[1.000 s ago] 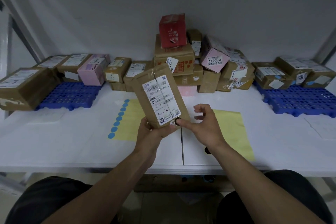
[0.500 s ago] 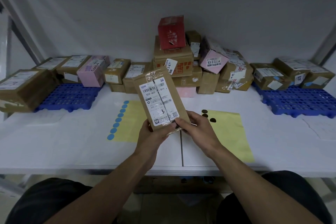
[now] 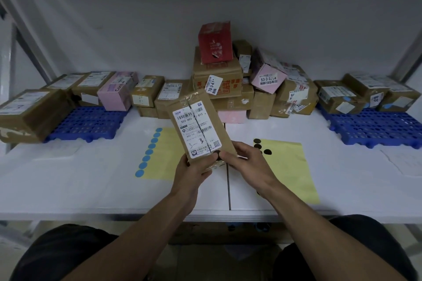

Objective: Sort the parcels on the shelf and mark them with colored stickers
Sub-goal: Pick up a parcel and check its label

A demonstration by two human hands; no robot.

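The flat brown cardboard parcel is held above the white shelf, label turned to me so that I can read it. My left hand grips its lower end to steady it. My right hand pinches the lower corner, thumb on a dark round sticker, I judge to press it flat. The yellow sheet of dark stickers lies near, for easy reach.

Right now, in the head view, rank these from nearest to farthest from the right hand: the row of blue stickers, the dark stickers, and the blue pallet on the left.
1. Dark stickers, just beyond the right hand, on the right yellow sheet.
2. Row of blue stickers, left of the parcel being held.
3. Left blue pallet, far left, at the back.
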